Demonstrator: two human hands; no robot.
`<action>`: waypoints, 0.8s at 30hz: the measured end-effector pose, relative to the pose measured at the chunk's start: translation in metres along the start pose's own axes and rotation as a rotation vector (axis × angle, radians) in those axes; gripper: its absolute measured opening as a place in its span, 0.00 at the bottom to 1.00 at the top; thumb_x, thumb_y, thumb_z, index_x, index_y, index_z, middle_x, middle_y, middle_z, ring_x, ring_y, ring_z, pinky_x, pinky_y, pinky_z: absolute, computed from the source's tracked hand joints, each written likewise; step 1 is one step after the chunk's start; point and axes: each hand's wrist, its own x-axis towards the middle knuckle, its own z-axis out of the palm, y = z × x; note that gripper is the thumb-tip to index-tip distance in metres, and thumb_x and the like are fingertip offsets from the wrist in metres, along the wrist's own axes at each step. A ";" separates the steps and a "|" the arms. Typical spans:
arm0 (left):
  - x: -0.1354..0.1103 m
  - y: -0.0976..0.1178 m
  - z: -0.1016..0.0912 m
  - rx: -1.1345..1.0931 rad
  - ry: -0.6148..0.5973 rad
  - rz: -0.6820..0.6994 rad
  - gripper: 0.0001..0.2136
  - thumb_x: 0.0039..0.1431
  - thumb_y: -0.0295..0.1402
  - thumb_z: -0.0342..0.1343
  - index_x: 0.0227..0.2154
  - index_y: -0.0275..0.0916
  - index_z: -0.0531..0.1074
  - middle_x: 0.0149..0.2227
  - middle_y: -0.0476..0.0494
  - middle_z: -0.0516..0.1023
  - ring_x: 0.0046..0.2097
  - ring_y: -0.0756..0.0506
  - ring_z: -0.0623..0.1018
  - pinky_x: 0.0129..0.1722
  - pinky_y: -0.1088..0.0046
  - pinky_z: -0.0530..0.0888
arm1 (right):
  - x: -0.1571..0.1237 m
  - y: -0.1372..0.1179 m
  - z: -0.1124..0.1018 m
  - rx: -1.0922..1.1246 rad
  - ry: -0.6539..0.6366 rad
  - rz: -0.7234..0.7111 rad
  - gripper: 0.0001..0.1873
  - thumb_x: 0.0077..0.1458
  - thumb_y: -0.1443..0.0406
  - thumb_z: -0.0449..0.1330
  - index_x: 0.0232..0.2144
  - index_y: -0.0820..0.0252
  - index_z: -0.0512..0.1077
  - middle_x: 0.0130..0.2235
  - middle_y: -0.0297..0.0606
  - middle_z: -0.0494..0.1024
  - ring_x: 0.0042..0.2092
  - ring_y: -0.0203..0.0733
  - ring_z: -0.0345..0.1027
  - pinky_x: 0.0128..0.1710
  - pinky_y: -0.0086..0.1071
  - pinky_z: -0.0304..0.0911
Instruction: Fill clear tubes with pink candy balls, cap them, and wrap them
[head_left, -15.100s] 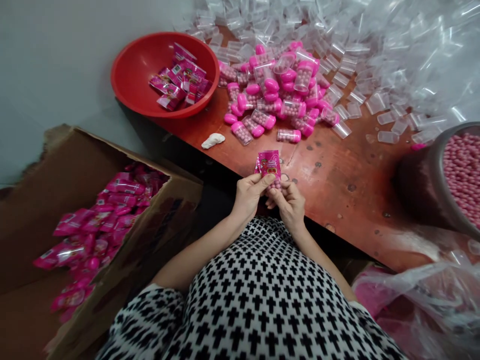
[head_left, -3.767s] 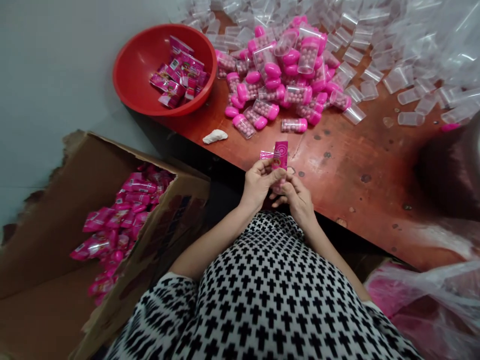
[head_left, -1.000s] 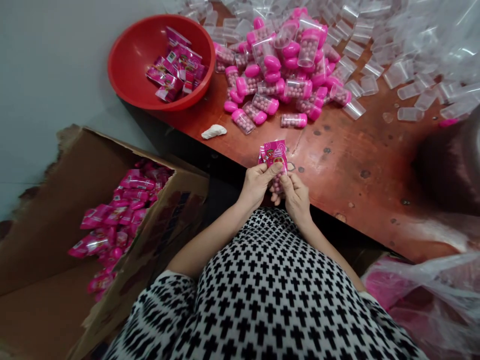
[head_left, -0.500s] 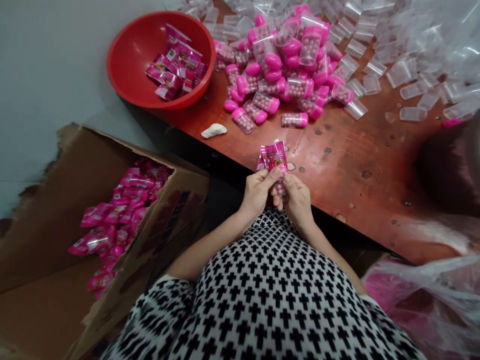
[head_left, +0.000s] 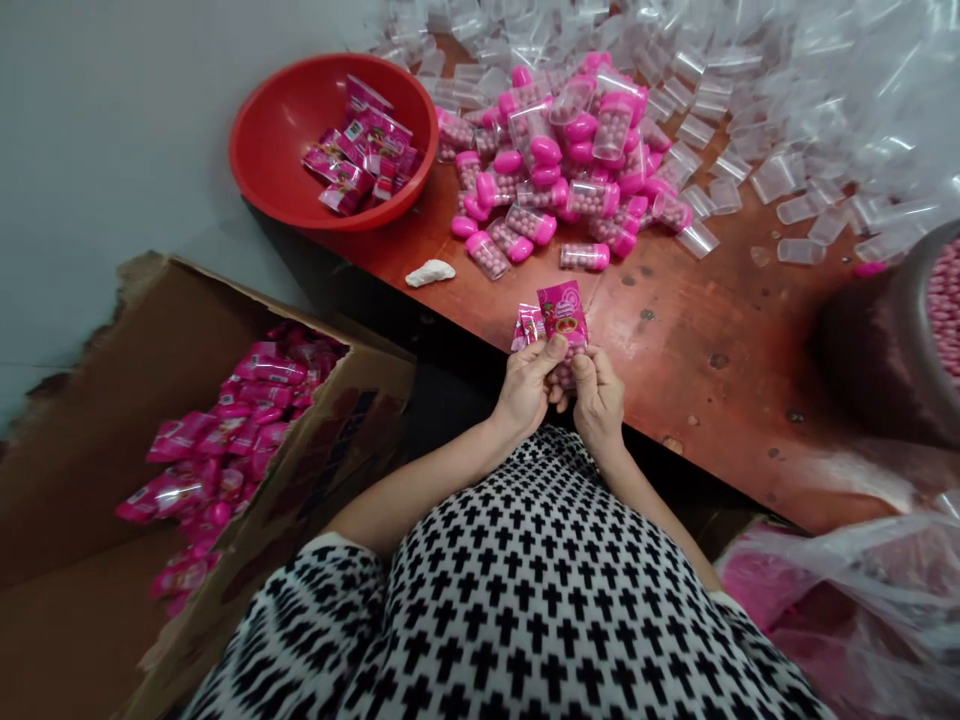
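At the table's front edge, my left hand (head_left: 527,388) is closed, its thumb pressed on a pink printed packet (head_left: 564,308). A second pink packet (head_left: 528,326) juts out above its fingers on the left. My right hand (head_left: 599,392) grips the lower right side of the first packet, thumb and fingers pinched. Between both hands, pink candy balls (head_left: 564,373) show at the packet's lower end; fingers hide whether a tube encloses them. Beyond lies a pile of clear candy tubes (head_left: 531,223) with pink caps, filled with pink balls.
A red bowl (head_left: 259,150) with pink packets stands at the back left. Below it, a cardboard box (head_left: 367,385) contains filled pink packets (head_left: 184,490). Clear cups (head_left: 801,252) lie scattered at the back right, near a dark tub (head_left: 862,340) of pink balls. A white lump (head_left: 430,273) rests near the edge.
The view has shifted, bringing more of the dark tub into sight. The two packets are fanned further apart above my left hand. Both hands keep their grip.
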 end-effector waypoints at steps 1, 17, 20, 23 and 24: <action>0.001 0.000 0.001 -0.012 0.001 0.005 0.23 0.42 0.51 0.69 0.24 0.35 0.69 0.15 0.56 0.65 0.13 0.56 0.62 0.09 0.80 0.60 | 0.001 -0.002 -0.001 -0.085 -0.003 -0.022 0.24 0.62 0.43 0.47 0.39 0.55 0.66 0.22 0.28 0.70 0.19 0.33 0.62 0.17 0.26 0.57; 0.002 0.012 -0.008 0.356 -0.162 0.088 0.24 0.47 0.56 0.63 0.30 0.37 0.70 0.25 0.48 0.76 0.25 0.50 0.77 0.26 0.75 0.77 | 0.058 -0.056 -0.027 0.011 -0.097 -0.152 0.17 0.52 0.51 0.65 0.25 0.58 0.73 0.24 0.29 0.69 0.27 0.32 0.59 0.27 0.27 0.58; 0.010 0.016 -0.004 0.445 -0.229 0.207 0.23 0.51 0.54 0.62 0.36 0.38 0.73 0.30 0.47 0.78 0.27 0.49 0.78 0.27 0.75 0.78 | 0.062 -0.065 -0.021 0.053 0.062 -0.201 0.14 0.55 0.54 0.63 0.26 0.57 0.74 0.25 0.29 0.70 0.28 0.32 0.61 0.30 0.28 0.60; 0.018 0.019 0.000 0.471 -0.248 0.289 0.21 0.54 0.50 0.62 0.42 0.39 0.73 0.33 0.47 0.78 0.29 0.49 0.80 0.31 0.75 0.79 | 0.067 -0.071 -0.022 0.089 0.102 -0.205 0.13 0.57 0.54 0.62 0.28 0.56 0.74 0.27 0.29 0.72 0.29 0.32 0.64 0.32 0.29 0.62; 0.020 0.020 0.002 0.455 -0.248 0.306 0.21 0.54 0.49 0.62 0.44 0.39 0.72 0.34 0.46 0.78 0.30 0.49 0.80 0.33 0.75 0.79 | 0.069 -0.072 -0.023 0.109 0.109 -0.199 0.13 0.57 0.54 0.61 0.28 0.56 0.74 0.26 0.29 0.71 0.29 0.32 0.64 0.32 0.29 0.62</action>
